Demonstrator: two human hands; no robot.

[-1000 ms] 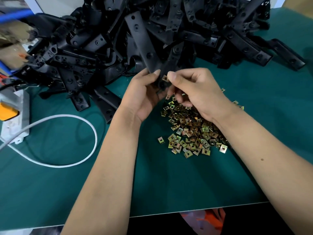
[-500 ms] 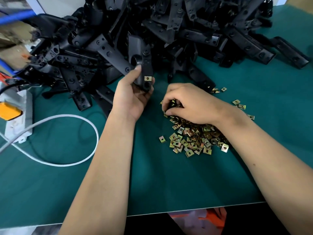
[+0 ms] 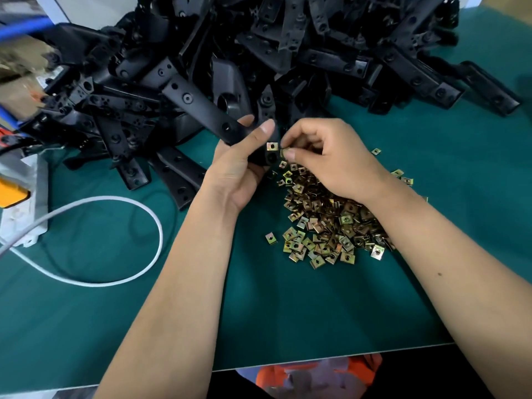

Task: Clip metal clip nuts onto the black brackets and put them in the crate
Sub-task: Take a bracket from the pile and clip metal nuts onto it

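Note:
My left hand grips a black bracket near its lower end, its long arm slanting up to the left. One metal clip nut sits clipped on that end. My right hand pinches another clip nut between thumb and forefinger, right beside the clipped one. Below my right wrist lies a heap of loose brass-coloured clip nuts on the green mat. No crate is in view.
A big pile of black brackets fills the back of the green mat. A white cable loops at the left from a white power strip. The mat's front edge runs across the bottom.
My right hand has lifted off the nut heap with one nut pinched and come up to the bracket end. My left hand has tilted the bracket slightly lower.

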